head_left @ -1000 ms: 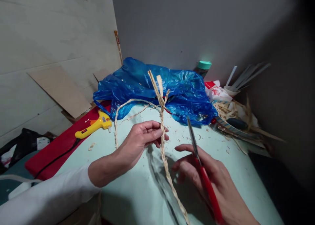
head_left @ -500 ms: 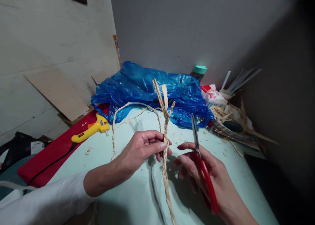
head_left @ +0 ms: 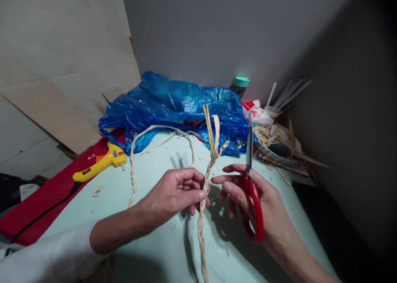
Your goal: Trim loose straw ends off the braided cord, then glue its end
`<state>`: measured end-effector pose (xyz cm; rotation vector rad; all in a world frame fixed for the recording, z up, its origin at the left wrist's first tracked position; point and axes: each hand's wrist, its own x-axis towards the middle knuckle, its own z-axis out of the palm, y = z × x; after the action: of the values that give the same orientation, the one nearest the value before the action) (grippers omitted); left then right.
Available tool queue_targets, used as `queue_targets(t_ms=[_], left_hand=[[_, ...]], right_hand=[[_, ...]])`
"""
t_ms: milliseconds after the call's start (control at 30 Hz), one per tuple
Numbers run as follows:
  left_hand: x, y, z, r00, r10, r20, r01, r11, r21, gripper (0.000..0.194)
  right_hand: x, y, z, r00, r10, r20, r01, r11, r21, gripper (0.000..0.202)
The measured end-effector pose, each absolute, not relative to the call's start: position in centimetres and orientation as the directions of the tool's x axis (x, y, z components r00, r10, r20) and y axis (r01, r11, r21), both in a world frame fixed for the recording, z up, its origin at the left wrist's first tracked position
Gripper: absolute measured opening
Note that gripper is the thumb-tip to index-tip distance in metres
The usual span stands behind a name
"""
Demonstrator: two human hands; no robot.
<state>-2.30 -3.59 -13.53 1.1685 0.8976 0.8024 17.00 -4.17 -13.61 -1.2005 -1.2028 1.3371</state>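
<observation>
Left hand (head_left: 176, 196) pinches the braid (head_left: 201, 229) above the table's (head_left: 74, 208) middle; right hand (head_left: 269, 196) holds the scissors (head_left: 259, 212), fingertips apart. Some room lies towards the glue gun (head_left: 102, 164) at the left edge. Near the far right corner, a cup (head_left: 273, 112) contains white sticks (head_left: 271, 94).

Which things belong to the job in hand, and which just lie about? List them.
Belonging to the job:
braided strip, pinched in the left hand
red-handled scissors, held in the right hand

Seemingly just lying about:
yellow glue gun
blue plastic bag
green-lidded jar
cardboard sheet
</observation>
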Motion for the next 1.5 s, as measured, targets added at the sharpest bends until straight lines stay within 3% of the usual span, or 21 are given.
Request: queue_targets(t_ms=[233,433,667,833,967,1067,1167,1300,1500], left_hand=[[-2.6,-3.3,-13.2,0.439,0.879,-0.187,-0.065,0.239,0.969,0.019],[-2.3,-3.4,-13.5,0.453,0.867,-0.206,-0.041,0.251,0.967,0.030],[-1.9,-2.8,-14.9,0.427,0.892,-0.148,0.014,0.158,0.987,0.020],[-1.2,-2.2,-14.8,0.388,0.917,-0.095,0.010,0.099,0.995,0.018],[-0.7,-1.4,-13.6,0.341,0.939,-0.031,0.069,0.008,0.998,0.018],[-1.0,-0.2,-12.5,0.353,0.936,0.016,0.173,-0.082,0.981,0.022],[-2.3,1.7,-11.6,0.384,0.920,0.080,0.337,-0.220,0.915,0.019],[-4.9,4.5,-11.6,0.411,0.895,0.173,0.574,-0.402,0.713,0.013],[-7.5,5.8,-12.6,0.572,0.814,0.098,0.698,-0.546,0.463,0.029]], right_hand=[[18.7,-3.0,-14.2,-0.073,0.994,-0.083,0.226,-0.065,-0.972,0.049],[18.1,-3.7,-13.2,-0.113,0.970,-0.216,0.070,-0.210,-0.975,0.062],[17.1,-4.4,-13.9,-0.259,0.957,-0.128,0.203,-0.075,-0.976,0.052],[16.6,-4.3,-14.5,-0.441,0.878,-0.189,0.118,-0.152,-0.981,0.050],[16.6,-4.4,-14.2,-0.406,0.887,-0.221,0.157,-0.171,-0.973,0.053],[17.6,-3.7,-13.6,-0.349,0.928,-0.131,0.169,-0.075,-0.983,0.050],[19.4,-2.2,-12.7,-0.190,0.982,-0.008,0.241,0.039,-0.970,0.048],[22.7,1.7,-11.7,0.031,0.991,0.128,0.312,0.112,-0.943,0.044],[27.0,8.1,-11.2,0.160,0.938,0.307,0.456,0.205,-0.866,0.038]])
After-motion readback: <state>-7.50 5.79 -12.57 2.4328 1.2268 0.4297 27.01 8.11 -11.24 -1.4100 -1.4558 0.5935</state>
